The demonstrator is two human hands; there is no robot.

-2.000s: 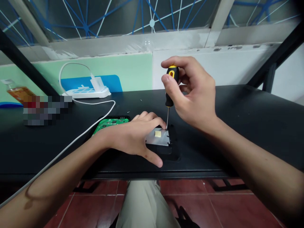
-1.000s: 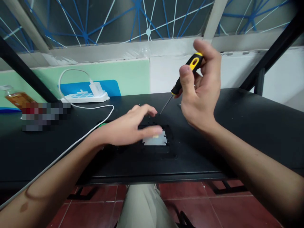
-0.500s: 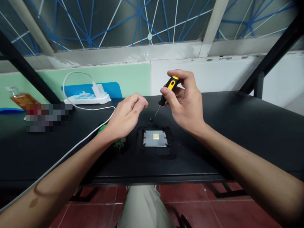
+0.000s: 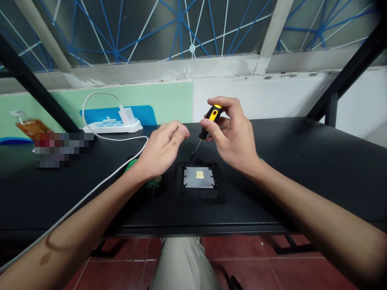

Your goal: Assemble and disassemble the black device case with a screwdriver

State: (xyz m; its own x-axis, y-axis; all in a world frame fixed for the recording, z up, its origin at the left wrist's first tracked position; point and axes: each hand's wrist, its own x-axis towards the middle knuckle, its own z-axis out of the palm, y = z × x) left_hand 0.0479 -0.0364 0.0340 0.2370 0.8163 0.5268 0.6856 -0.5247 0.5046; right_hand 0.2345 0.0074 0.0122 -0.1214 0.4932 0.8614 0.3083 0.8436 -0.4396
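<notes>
My right hand (image 4: 231,139) grips a black and yellow screwdriver (image 4: 208,125), tip tilted down-left above the black table (image 4: 302,161). My left hand (image 4: 161,147) hovers just left of the tip, fingers curled in a pinch; whatever they hold is too small to see. Below both hands lies a black housing (image 4: 208,193) with a silver metal plate (image 4: 198,177) bearing a small yellow pad. A green circuit board (image 4: 151,183) peeks out under my left wrist.
A white power strip (image 4: 111,125) with a plugged charger sits at the back left, its white cable (image 4: 121,167) running toward me across the table. A bottle of amber liquid (image 4: 28,127) stands far left. Tiny screws (image 4: 192,153) lie behind the housing.
My left hand lifted off the metal plate and pinched up near the screwdriver tip. My right hand raised the screwdriver off the plate's corner and holds it above the table.
</notes>
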